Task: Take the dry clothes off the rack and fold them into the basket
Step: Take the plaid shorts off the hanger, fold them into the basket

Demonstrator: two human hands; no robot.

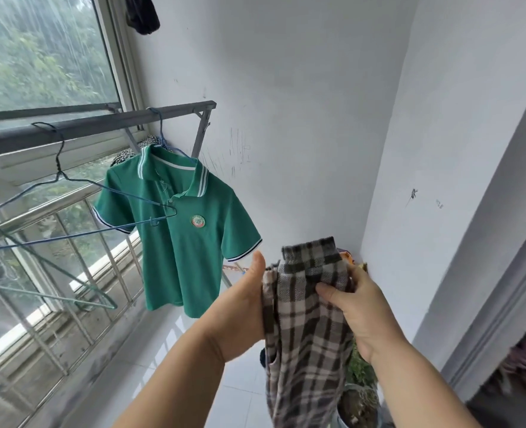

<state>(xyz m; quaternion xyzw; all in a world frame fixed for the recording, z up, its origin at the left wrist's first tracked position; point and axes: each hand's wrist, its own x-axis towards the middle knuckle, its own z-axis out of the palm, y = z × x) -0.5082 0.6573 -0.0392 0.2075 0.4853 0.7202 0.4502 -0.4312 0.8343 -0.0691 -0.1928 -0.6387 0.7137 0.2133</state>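
The plaid garment (305, 335) is held in mid-air between both hands, right of the green polo shirt (187, 242) and in front of the white wall corner (360, 211). It hangs down in loose vertical folds over the tiled floor (240, 384).

- Left hand (243, 304): grips the garment's left edge. The thumb points up; the fingers are hidden behind the cloth.
- Right hand (360, 313): pinches the upper right part, thumb on the front and fingers curled behind.
- Garment: soft woven cloth, brown and cream checks, with a folded band standing up at the top.

The polo shirt hangs on a blue wire hanger from the grey metal rack rail (101, 126), near the rail's bracketed wall end. It is a knit fabric with a white-striped collar and cuffs and a round chest badge.

Two empty wire hangers, one blue (70, 208) and one green (55, 273), hang further left along the rail, in front of the barred window (39, 57).

Open room lies between the shirt and the wall. A potted plant (360, 384) stands on the floor below the right hand. A dark garment (141, 13) hangs at the top edge.
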